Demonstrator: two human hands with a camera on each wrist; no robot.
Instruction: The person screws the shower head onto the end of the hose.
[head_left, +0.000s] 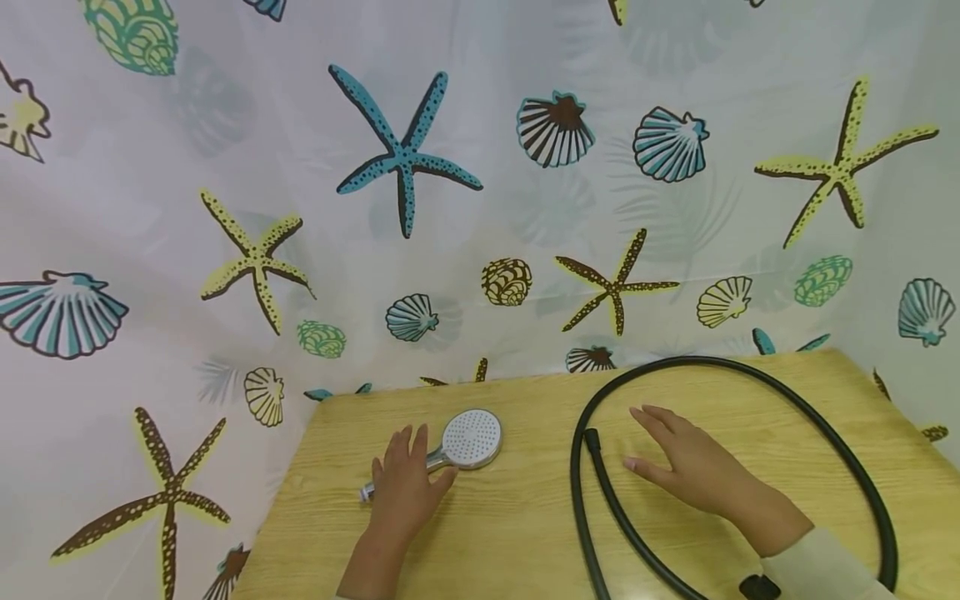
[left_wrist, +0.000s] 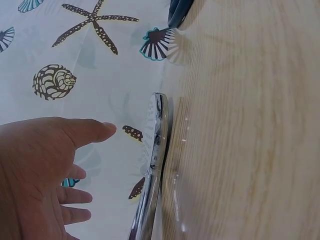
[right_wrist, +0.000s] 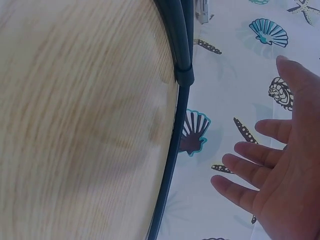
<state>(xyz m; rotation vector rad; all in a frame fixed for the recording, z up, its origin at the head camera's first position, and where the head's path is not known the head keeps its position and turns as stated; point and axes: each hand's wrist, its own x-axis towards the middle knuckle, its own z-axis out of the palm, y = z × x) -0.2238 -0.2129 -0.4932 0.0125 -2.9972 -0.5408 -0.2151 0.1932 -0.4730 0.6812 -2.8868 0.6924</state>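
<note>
A chrome shower head (head_left: 471, 439) with a round white spray face lies face up on the wooden table, its handle pointing to the near left. My left hand (head_left: 406, 492) hovers over that handle with fingers spread; the left wrist view shows a gap between the hand and the shower head (left_wrist: 156, 135). To the right a black shower hose (head_left: 832, 433) lies in a wide loop, one end fitting (head_left: 592, 440) inside it. Above the loop my right hand (head_left: 693, 467) is held with straight fingers, apart from the hose (right_wrist: 170, 165) in the right wrist view.
The light wooden table (head_left: 525, 517) ends against a white curtain (head_left: 450, 275) printed with starfish and shells, which also hangs at both sides. Another black fitting (head_left: 759, 587) lies near the right sleeve (head_left: 817, 571).
</note>
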